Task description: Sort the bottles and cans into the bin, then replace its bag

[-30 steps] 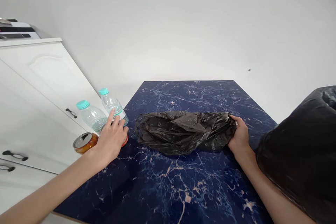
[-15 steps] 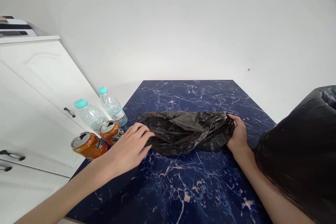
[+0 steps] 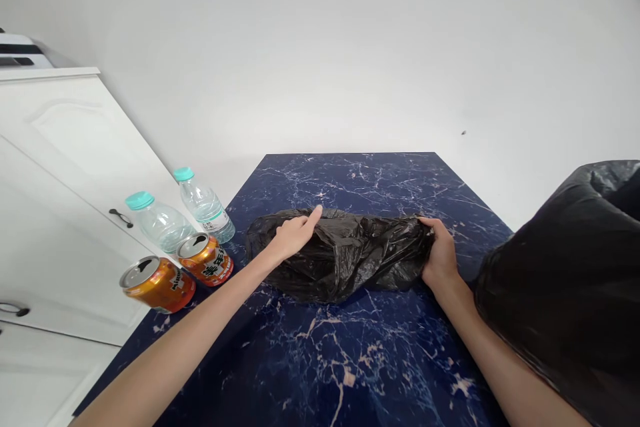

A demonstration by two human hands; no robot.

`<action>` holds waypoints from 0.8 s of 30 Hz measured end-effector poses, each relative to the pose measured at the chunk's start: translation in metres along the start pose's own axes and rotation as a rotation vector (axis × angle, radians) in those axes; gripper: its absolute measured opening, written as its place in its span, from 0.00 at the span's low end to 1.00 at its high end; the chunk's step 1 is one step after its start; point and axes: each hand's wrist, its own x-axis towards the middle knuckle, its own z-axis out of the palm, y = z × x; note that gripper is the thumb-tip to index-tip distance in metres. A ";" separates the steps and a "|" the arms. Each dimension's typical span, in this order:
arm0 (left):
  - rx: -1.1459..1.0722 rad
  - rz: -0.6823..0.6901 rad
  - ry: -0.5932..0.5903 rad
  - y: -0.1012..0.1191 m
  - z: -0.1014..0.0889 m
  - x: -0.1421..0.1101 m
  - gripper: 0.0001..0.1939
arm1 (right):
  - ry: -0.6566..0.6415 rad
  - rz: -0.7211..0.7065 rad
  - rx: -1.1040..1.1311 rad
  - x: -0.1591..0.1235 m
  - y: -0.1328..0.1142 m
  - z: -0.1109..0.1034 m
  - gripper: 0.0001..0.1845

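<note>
Left hand (image 3: pixel 295 235) had moved inward over the black bag (image 3: pixel 350 253) on the desk (image 3: pixel 350 180); its fingers' grip could not be told. Right hand (image 3: pixel 441 253) pinched the bag's right end. Left of the left fingers stood two orange cans (image 3: pixel 160 285), one reading "Mirin…".

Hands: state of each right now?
Left hand: fingers partly hidden at the black plastic bag; grip can't be told.
Right hand: closed on the bag's right end.

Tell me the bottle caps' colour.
The bottle caps are turquoise, clearest in the head view.
</note>
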 end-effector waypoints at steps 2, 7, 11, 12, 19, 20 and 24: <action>-0.148 -0.057 -0.018 0.004 0.004 0.012 0.28 | 0.000 -0.027 -0.049 -0.002 0.000 0.002 0.07; -0.543 -0.050 0.111 0.021 0.006 0.025 0.23 | 0.009 -0.124 -0.215 -0.008 -0.001 0.006 0.13; -0.791 0.066 0.274 0.034 -0.009 0.021 0.23 | 0.071 -0.303 -0.403 -0.015 -0.008 0.012 0.15; -0.858 0.103 0.292 0.037 -0.014 0.019 0.23 | 0.089 -0.361 -0.463 -0.018 -0.011 0.014 0.15; -0.911 -0.043 0.408 0.024 -0.032 0.011 0.12 | 0.088 -0.581 -0.920 -0.050 -0.020 0.029 0.23; -0.831 -0.108 0.406 0.018 -0.031 0.011 0.11 | 0.060 -0.565 -1.008 -0.057 -0.020 0.028 0.25; -0.598 -0.260 0.315 -0.001 -0.026 0.006 0.08 | -0.180 -0.427 -1.297 -0.093 -0.018 0.009 0.33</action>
